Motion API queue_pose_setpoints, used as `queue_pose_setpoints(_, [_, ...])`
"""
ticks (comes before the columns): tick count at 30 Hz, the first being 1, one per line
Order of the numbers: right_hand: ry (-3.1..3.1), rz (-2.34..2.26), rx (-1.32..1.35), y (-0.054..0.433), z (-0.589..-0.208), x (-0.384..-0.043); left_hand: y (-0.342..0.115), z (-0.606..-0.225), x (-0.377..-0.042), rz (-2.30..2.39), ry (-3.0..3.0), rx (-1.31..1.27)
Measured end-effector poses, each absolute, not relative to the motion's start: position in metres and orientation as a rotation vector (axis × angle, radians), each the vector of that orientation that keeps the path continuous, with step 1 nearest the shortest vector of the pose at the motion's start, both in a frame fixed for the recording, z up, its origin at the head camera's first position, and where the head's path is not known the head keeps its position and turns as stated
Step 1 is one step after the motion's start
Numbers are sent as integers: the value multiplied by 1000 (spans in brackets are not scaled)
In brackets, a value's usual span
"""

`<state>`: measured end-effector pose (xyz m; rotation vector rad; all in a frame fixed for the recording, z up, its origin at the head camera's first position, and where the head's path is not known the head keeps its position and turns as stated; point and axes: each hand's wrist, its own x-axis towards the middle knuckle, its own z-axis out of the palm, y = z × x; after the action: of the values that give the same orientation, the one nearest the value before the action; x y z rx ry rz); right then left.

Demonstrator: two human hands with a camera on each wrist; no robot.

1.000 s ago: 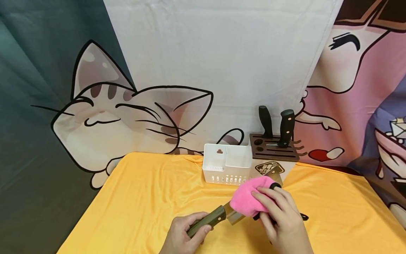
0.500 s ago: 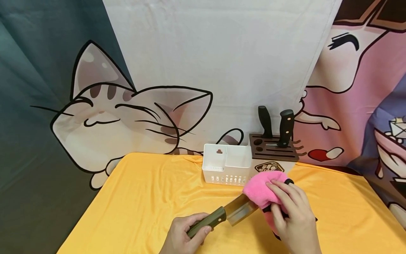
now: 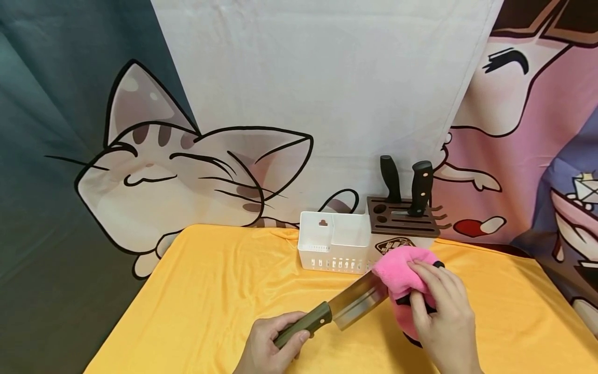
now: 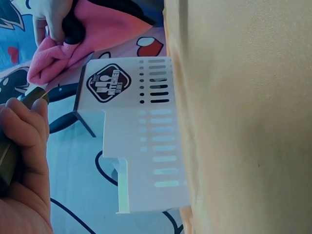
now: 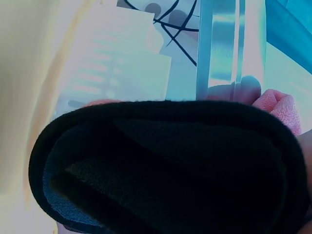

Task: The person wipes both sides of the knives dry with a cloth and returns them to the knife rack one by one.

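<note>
My left hand [image 3: 268,340] grips the dark green handle [image 3: 306,324] of a kitchen knife with a broad, cleaver-like blade [image 3: 355,304], tilted up to the right above the table. Fingers and thumb of my right hand [image 3: 444,314] pinch a pink cloth [image 3: 399,267] with black edging, folded over the blade's far end, which it hides. In the left wrist view the same cloth [image 4: 102,29] hangs beyond the handle [image 4: 9,156]. Its black-edged, dark underside [image 5: 165,146] fills the lower right wrist view, and the shiny blade [image 5: 226,53] rises behind it.
Behind the knife stands a white holder with a brown slotted top [image 3: 380,228], two black-handled knives [image 3: 422,187] upright in it. A white perforated basket [image 3: 334,259] joins its left side. A yellow cloth [image 3: 196,301] covers the table; a printed curtain [image 3: 327,78] hangs behind.
My right hand has slid the pink cloth up and right along the blade toward its far end, baring more steel near the handle. My left hand and the knife stay nearly still.
</note>
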<state>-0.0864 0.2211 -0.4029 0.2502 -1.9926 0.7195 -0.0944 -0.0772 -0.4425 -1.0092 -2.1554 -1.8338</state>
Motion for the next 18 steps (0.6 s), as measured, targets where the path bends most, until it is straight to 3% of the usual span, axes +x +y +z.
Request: queue_pose_setpoints(18, [-2087, 702, 186, 225, -405, -84, -81, -447, -99, -1807, -2084, -1034])
